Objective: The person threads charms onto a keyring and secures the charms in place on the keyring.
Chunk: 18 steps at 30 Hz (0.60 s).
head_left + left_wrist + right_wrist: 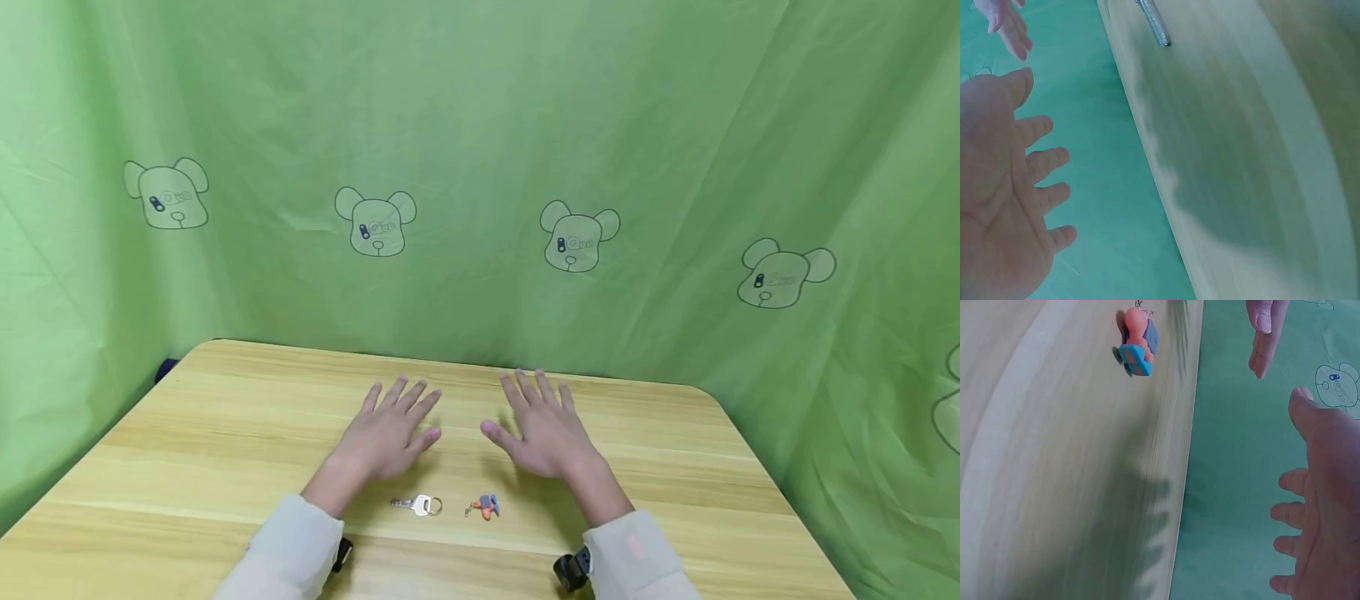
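Note:
Both hands are held over the wooden table with fingers spread and palms down, holding nothing. In the head view the left hand (pixel 382 437) is at centre left, and the right hand (pixel 547 433) mirrors it at centre right. Nearer the person lies a silver key (pixel 422 504) with a ring, its patterned blade pointing left. To its right is a small orange and blue figure charm (pixel 487 506) with a short chain. The right wrist view shows the charm (pixel 1137 337) close up; in the left wrist view only the key's blade (pixel 1157 25) shows at the top.
The light wooden table (pixel 187 450) has rounded far corners. Behind it and at both sides hangs a green curtain (pixel 480 125) printed with bear heads. A dark object (pixel 166 368) shows past the table's far left edge. Each wrist wears a black camera strap (pixel 573 569).

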### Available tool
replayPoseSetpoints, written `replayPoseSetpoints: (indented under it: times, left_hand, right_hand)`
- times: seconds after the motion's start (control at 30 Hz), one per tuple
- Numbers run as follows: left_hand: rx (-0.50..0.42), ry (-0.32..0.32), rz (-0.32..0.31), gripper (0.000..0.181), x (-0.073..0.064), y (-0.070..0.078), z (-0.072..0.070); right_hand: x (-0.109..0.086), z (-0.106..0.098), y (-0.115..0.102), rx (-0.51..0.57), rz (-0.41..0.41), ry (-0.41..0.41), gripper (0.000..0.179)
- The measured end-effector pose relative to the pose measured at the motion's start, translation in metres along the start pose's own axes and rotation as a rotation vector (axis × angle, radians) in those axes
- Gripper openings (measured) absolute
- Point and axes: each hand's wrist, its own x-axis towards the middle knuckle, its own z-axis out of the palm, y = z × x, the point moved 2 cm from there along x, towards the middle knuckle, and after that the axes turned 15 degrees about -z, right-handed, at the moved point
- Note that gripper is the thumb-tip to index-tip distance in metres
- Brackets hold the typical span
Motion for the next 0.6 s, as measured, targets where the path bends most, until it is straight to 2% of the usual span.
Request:
replayPoseSetpoints:
  times: [0.23, 0.6]
  left_hand:
    - [-0.006, -0.008, 0.045, 0.061, -0.007, -0.003, 0.001]
    - [0.085, -0.015, 0.189, 0.057, -0.019, -0.002, -0.006]
  right_hand:
    - [-0.002, 0.0, -0.004, 0.068, -0.058, -0.052, 0.089]
    - [-0.01, 0.006, -0.017, -0.026, -0.186, -0.147, 0.08]
